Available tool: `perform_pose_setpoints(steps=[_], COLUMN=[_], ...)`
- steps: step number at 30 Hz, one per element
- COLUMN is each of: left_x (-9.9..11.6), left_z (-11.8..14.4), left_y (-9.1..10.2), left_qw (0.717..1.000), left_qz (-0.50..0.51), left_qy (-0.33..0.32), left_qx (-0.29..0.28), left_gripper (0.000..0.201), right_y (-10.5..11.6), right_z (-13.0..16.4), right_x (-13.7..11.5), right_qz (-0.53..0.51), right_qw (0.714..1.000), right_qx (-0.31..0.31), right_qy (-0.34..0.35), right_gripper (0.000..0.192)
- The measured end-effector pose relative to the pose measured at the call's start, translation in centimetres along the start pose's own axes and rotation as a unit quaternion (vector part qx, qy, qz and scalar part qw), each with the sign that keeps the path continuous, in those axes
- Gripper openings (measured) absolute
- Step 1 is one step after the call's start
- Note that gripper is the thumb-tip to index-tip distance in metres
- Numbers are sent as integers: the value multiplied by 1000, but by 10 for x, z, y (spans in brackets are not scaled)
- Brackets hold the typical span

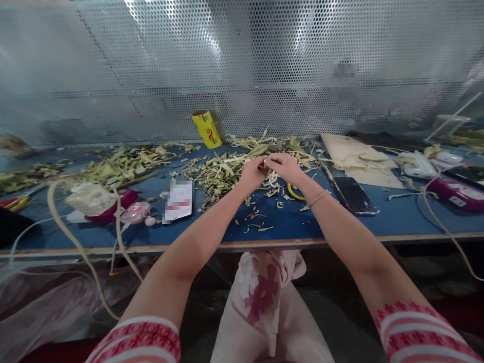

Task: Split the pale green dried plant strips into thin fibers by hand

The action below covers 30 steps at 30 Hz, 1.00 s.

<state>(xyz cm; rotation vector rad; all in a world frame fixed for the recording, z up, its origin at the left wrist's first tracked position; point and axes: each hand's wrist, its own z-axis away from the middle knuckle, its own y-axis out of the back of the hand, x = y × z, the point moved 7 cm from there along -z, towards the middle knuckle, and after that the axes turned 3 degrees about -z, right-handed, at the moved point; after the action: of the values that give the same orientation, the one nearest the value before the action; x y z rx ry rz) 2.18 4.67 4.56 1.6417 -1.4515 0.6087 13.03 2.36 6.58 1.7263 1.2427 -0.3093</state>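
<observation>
My left hand (253,172) and my right hand (283,165) come together over the middle of the blue table. Their fingers are closed and the fingertips meet. Whatever they pinch is too small and hidden to name. Beneath and beside them spreads a heap of dry, pale green plant pieces (219,176), like leaves and stems. Part of a yellow loop (294,191) shows on the table by my right wrist. Small dry scraps (260,228) lie scattered nearer the front edge.
A yellow cardboard tube (206,130) leans at the back against the perforated metal wall (242,60). Phones lie left (179,201) and right (355,195). Brown paper (359,159), cables and purple devices (459,194) occupy the right; another leaf pile (124,166) lies left.
</observation>
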Motion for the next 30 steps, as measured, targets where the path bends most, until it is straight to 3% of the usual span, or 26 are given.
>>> perform_pose_setpoints(steps=[3, 6, 9, 12, 14, 18, 24, 30], left_x=[-2, -12, -28, -34, -31, -18, -21, -18], left_z=[5, 5, 2, 1, 2, 6, 7, 5], left_y=[-3, -12, -18, -18, -18, -19, -21, -20], left_qw=[997, 971, 932, 907, 893, 888, 880, 901], left_qz=[80, 230, 325, 354, 374, 393, 392, 357], left_qy=[17, 64, 159, 228, 252, 234, 262, 233], left_qx=[7, -12, 6, 17, 5, -52, -55, -77], left_gripper=[21, 12, 14, 11, 12, 34, 53, 65], right_y=[-13, -16, -5, 4, 5, 1, -1, -2], right_z=[7, 11, 7, 3, 2, 0, -3, -4], right_x=[-18, -25, -18, -9, -2, 5, 12, 10], right_qz=[109, 118, 106, 144, 158, 168, 128, 109], right_qw=[990, 985, 988, 980, 976, 974, 986, 988], right_qx=[-36, -48, 15, 79, 92, 76, 73, 78], right_qy=[84, 121, 107, 115, 122, 130, 81, 75], right_gripper=[17, 25, 26, 10, 21, 28, 28, 20])
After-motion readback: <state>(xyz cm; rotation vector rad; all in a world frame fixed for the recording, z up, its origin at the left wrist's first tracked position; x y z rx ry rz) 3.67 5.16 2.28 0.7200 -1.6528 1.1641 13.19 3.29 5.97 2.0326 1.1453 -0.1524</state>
